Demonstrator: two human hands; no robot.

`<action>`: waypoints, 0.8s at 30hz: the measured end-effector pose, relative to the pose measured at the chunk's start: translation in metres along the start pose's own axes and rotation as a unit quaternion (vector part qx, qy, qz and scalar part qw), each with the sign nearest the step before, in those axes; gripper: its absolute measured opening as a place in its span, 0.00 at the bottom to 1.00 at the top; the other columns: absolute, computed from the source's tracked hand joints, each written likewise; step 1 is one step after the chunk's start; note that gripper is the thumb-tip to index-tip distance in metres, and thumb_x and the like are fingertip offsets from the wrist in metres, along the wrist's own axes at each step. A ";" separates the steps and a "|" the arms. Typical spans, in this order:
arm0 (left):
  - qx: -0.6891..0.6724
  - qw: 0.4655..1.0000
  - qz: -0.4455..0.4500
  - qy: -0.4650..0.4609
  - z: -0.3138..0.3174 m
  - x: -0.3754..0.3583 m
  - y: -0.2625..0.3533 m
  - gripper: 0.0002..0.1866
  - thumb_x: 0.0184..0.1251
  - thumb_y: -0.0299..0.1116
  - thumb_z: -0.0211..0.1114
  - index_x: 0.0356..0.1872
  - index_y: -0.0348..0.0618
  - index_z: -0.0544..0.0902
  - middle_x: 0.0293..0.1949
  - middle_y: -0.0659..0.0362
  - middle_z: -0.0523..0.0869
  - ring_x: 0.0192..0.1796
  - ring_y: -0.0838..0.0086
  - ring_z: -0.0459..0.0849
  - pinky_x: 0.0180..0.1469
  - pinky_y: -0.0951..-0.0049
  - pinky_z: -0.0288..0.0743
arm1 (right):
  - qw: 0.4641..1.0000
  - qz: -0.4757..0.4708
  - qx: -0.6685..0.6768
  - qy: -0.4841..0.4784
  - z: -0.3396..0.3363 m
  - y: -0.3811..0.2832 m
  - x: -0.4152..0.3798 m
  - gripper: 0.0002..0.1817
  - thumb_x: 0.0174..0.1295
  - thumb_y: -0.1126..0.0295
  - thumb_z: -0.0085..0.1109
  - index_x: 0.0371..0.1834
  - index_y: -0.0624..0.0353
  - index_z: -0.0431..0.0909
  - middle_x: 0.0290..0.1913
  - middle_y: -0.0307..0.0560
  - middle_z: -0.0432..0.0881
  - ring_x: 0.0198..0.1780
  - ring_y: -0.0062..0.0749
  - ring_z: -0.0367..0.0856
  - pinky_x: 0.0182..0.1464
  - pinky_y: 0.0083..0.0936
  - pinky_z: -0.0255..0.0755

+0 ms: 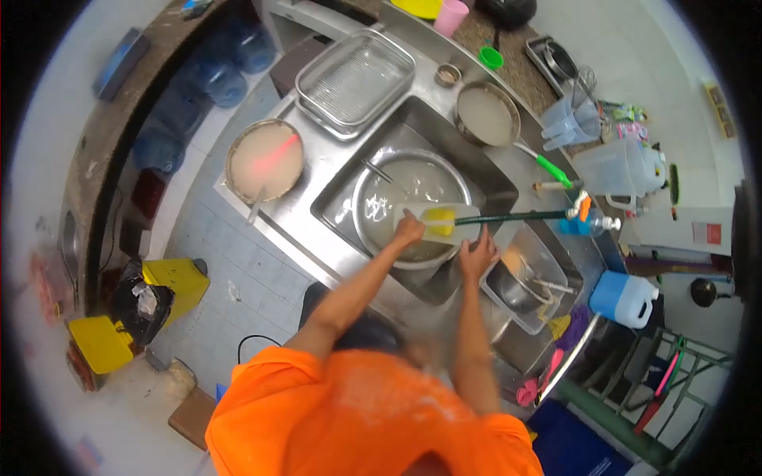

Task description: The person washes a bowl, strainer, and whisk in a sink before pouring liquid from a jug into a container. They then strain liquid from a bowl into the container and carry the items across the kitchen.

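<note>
My left hand (409, 228) is closed at the near left side of a pale translucent container (413, 214), above a large metal basin (365, 226) of cloudy water in the sink. Something yellow (439, 222) shows inside the container, where the end of a dark green hose (508, 216) reaches. The hose runs right to the tap (579, 210). My right hand (479, 255) is just below the hose, its index finger stretched up toward it and the other fingers spread. A metal handle (377, 170) sticks out of the basin's water.
Left of the sink stands a round pan of cloudy liquid (264, 160); behind it is a wire rack tray (355, 83). A green-handled pan (486, 115) stands behind the sink. On the right are a plastic tub of dishes (525, 278) and a blue jug (623, 299).
</note>
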State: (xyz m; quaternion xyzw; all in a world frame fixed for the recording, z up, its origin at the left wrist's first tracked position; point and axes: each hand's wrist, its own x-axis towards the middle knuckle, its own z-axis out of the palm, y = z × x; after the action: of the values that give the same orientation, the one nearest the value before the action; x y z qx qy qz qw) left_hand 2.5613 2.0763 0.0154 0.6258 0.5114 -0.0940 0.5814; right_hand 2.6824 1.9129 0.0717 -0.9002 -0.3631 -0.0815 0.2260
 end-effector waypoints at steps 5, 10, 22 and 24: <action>-0.062 0.998 0.000 0.007 0.006 0.000 -0.007 0.44 0.52 0.31 0.50 0.68 0.25 0.40 0.55 0.30 0.71 0.49 0.46 0.80 0.45 0.60 0.81 | 0.998 0.030 -0.004 -0.048 0.000 0.002 -0.002 0.30 0.48 0.61 0.58 0.58 0.57 0.71 0.46 0.50 0.79 0.59 0.40 0.70 0.65 0.48 0.45; -0.062 0.998 0.004 0.010 0.001 -0.007 -0.002 0.43 0.53 0.30 0.49 0.68 0.26 0.39 0.56 0.31 0.70 0.48 0.47 0.80 0.43 0.61 0.82 | 0.998 0.045 0.010 -0.053 -0.003 0.000 -0.002 0.29 0.47 0.61 0.58 0.56 0.57 0.74 0.36 0.48 0.79 0.58 0.41 0.70 0.66 0.48 0.45; 0.007 0.999 0.026 -0.027 -0.001 0.006 -0.018 0.42 0.55 0.28 0.49 0.68 0.24 0.38 0.57 0.32 0.70 0.51 0.46 0.79 0.41 0.63 0.83 | 0.997 0.043 0.006 -0.071 -0.001 0.002 -0.003 0.28 0.46 0.59 0.58 0.53 0.56 0.75 0.33 0.45 0.79 0.57 0.40 0.70 0.66 0.49 0.45; 0.105 0.988 0.108 -0.040 0.010 0.024 -0.034 0.41 0.54 0.27 0.49 0.68 0.23 0.39 0.57 0.32 0.70 0.49 0.46 0.80 0.38 0.62 0.83 | 0.998 0.035 0.007 -0.049 -0.001 0.001 -0.004 0.27 0.45 0.59 0.58 0.52 0.56 0.76 0.32 0.45 0.78 0.57 0.39 0.70 0.65 0.51 0.45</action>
State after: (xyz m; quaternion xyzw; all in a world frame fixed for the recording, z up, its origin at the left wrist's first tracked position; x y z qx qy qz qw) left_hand 2.5516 2.0742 -0.0268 0.7307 0.4049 -0.1086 0.5389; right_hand 2.6804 1.9095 0.0707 -0.9137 -0.3429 -0.0267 0.2164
